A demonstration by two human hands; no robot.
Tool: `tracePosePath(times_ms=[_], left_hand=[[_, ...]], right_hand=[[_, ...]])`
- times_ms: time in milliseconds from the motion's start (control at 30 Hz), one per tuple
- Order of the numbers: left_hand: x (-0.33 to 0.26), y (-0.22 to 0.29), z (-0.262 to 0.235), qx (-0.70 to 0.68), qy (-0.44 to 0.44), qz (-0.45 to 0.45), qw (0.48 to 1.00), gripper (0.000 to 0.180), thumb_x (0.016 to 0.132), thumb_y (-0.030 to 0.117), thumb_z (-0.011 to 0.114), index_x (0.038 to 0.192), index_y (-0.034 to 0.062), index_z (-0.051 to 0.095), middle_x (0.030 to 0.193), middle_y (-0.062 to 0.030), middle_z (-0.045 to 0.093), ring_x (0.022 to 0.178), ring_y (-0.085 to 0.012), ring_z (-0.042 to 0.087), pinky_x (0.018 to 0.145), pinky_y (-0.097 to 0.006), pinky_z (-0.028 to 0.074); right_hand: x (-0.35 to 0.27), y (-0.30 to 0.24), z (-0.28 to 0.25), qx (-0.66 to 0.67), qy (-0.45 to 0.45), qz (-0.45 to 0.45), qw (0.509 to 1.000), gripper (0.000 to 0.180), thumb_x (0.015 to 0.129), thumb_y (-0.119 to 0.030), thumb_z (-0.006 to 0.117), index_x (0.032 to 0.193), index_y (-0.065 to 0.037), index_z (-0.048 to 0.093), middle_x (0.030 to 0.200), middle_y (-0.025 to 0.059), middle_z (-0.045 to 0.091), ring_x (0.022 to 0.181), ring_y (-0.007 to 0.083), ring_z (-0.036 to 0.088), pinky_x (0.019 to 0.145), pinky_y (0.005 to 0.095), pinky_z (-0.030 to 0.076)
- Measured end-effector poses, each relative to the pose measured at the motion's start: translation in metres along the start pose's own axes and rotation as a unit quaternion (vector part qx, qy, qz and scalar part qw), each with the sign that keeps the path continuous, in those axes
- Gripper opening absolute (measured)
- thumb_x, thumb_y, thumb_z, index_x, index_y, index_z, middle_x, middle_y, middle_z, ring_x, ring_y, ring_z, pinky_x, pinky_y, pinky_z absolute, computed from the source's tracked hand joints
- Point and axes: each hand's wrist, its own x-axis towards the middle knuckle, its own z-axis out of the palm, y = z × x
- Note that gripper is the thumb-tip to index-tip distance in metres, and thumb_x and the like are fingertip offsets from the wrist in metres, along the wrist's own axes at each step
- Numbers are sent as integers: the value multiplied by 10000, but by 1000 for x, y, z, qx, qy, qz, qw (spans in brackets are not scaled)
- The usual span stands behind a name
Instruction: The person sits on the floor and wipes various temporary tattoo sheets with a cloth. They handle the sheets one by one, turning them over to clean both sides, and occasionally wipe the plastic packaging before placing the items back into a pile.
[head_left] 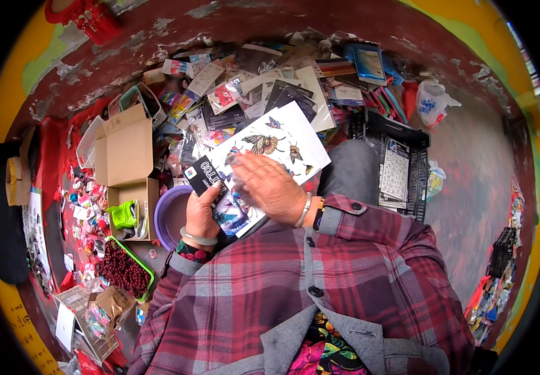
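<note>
My left hand (201, 214) is closed on the lower left edge of a temporary tattoo sheet (294, 139), with the thumb on top. The sheet is white, with coloured butterflies and a black header strip (202, 171) along its left end. A bluish-purple picture (229, 214) shows on its lower part. My right hand (271, 189) lies flat across the sheet, fingers stretched out and pointing up and left, covering part of the print. The sheet is tilted over my lap, and what lies under it is hidden.
Flat packets (220, 94) are piled at the far side. A purple basin (171, 215) stands left, beside an open cardboard box (134, 187) and a green-rimmed tray (151, 275) of dark red beads. A black crate (417, 169) with patterned sheets is right of my knee (351, 165).
</note>
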Motion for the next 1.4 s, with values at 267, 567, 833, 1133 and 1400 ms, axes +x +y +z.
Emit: tracePosePath(times_ms=[267, 567, 833, 1133, 1400], left_hand=[[-2, 2, 3, 25, -22, -7, 999, 256, 846, 19, 538, 1097, -8, 577, 1017, -68, 637, 881, -156, 617, 789, -284, 494], [-4, 3, 9, 28, -2, -3, 1000, 243, 837, 32, 557, 1078, 4, 572, 969, -67, 646, 828, -157, 631, 741, -274, 517], [-6, 6, 9, 34, -2, -5, 999, 255, 838, 27, 547, 1092, 10, 562, 977, -66, 640, 855, -164, 624, 774, -295, 510], [-3, 5, 8, 39, -56, 0, 998, 272, 852, -11, 504, 1120, 2, 548, 1024, -52, 617, 914, -165, 608, 813, -297, 494], [-6, 0, 6, 39, -31, 20, 999, 270, 833, -1, 546, 1102, 1, 566, 1000, -67, 641, 875, -162, 618, 807, -294, 490]], right_hand=[[17, 23, 15, -91, -16, -29, 995, 494, 854, -268, 560, 1296, -77, 451, 1359, 143, 427, 1300, 295, 360, 1074, 432, 263], [9, 107, -21, -96, 121, 163, 974, 275, 903, -216, 466, 1067, -17, 561, 1130, 199, 575, 1001, 335, 580, 830, 391, 471], [41, 74, -83, 62, 327, 211, 919, 256, 921, -200, 471, 1115, -65, 570, 972, 181, 619, 853, 348, 605, 726, 371, 494], [47, 7, 21, -50, 59, -70, 995, 323, 775, -244, 549, 1045, -69, 575, 1043, 77, 607, 1024, 206, 564, 761, 367, 430], [38, 88, -10, -192, 164, 77, 964, 183, 745, -113, 521, 911, -59, 575, 998, 121, 584, 1020, 250, 540, 782, 376, 445]])
